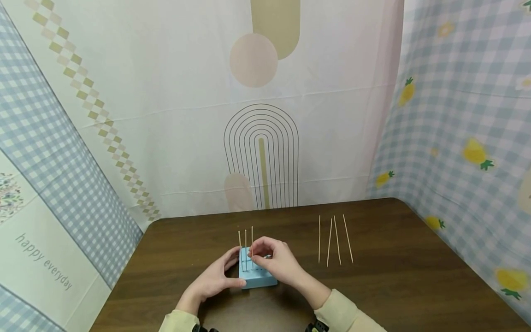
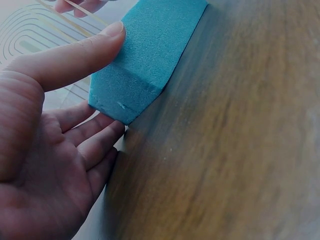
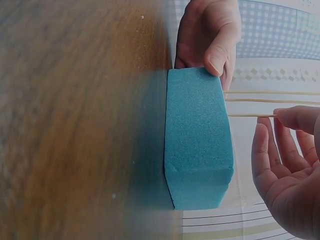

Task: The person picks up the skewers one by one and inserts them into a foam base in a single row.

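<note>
A light blue foam block lies on the table in the middle of the head view. My left hand grips its left side, thumb at the near corner and fingers along the far part; the left wrist view shows the thumb pressed on the foam block. Three thin wooden sticks stand upright in the block's top, near its left side. Between thumb and fingertips, my right hand pinches the rightmost stick, whose lower end meets the block. The other two sticks stand untouched beside it.
Several more wooden sticks lie apart on the right of the brown wooden table. Patterned cloths hang behind the table and along both sides.
</note>
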`<state>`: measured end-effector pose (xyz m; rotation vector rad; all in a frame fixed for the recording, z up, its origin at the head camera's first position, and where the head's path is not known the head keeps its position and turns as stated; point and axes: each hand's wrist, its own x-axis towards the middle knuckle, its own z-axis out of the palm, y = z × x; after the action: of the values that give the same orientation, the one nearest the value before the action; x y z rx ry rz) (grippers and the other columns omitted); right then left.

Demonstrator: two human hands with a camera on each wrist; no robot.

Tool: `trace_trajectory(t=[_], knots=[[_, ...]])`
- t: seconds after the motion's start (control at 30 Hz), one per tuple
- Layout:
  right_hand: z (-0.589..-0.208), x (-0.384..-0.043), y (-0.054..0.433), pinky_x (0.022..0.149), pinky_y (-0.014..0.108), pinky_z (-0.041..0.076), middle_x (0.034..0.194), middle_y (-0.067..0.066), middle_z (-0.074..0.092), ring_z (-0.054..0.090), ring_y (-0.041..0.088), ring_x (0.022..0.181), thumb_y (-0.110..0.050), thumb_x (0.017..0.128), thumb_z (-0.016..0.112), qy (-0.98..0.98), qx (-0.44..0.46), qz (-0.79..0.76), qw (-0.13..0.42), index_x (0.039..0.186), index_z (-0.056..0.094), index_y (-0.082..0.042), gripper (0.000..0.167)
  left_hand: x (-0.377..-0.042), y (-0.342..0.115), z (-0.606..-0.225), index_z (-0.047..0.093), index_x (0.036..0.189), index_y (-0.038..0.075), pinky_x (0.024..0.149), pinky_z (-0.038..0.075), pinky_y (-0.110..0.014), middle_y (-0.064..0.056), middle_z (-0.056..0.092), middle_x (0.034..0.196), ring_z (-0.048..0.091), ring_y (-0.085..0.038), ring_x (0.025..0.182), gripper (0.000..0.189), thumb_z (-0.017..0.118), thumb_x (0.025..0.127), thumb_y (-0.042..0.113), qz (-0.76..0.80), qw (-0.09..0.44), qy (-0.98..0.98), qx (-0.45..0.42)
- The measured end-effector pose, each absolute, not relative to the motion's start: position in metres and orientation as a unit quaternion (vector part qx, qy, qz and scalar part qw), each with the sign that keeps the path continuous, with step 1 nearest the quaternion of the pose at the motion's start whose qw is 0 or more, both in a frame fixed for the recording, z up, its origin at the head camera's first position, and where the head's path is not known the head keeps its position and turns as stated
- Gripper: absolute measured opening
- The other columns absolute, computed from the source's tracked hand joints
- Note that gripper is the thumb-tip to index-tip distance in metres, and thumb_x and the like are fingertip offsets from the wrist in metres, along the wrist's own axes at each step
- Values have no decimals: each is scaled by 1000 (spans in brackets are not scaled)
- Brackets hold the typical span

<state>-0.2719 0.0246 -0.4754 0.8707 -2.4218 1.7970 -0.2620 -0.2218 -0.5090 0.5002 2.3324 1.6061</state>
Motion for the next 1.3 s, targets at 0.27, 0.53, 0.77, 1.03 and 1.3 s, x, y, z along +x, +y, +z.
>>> trace_trajectory(t=[0.27, 0.53, 0.77, 1.03, 1.3], knots=[[-473, -269, 25, 79, 28, 54, 98, 2, 77, 71, 14, 90, -8, 96, 80, -770, 281, 573, -4, 103, 74, -12, 10, -261, -222, -508, 23, 167, -3, 122, 25, -60, -27, 33, 169, 34, -44, 155, 103, 89, 90, 15, 555, 135, 803, 171], [-473, -270, 25, 79, 28, 54, 99, 8, 77, 70, 13, 90, -9, 96, 81, -772, 282, 570, -6, 102, 74, -12, 10, -262, -222, -508, 23, 167, -4, 122, 25, -60, -27, 33, 168, 35, -44, 155, 103, 89, 90, 15, 554, 134, 803, 173], [-474, -270, 26, 81, 28, 54, 100, 10, 77, 70, 13, 90, -10, 97, 81, -774, 284, 566, -5, 102, 73, -12, 9, -262, -222, -509, 23, 167, -4, 122, 25, -60, -28, 32, 169, 34, -45, 155, 103, 89, 91, 16, 554, 135, 803, 173], [-476, -271, 25, 79, 27, 54, 99, 8, 77, 70, 12, 89, -11, 97, 81, -780, 283, 558, -3, 102, 73, -12, 10, -262, -222, -510, 23, 167, -4, 122, 25, -60, -28, 32, 169, 34, -44, 155, 103, 89, 90, 16, 552, 134, 804, 174], [-475, -271, 25, 78, 27, 54, 95, -6, 74, 69, 11, 88, -10, 97, 80, -790, 282, 545, -3, 102, 73, -13, 10, -262, -222, -510, 23, 167, -4, 122, 25, -61, -28, 32, 169, 34, -44, 155, 103, 89, 90, 17, 551, 133, 805, 174]])
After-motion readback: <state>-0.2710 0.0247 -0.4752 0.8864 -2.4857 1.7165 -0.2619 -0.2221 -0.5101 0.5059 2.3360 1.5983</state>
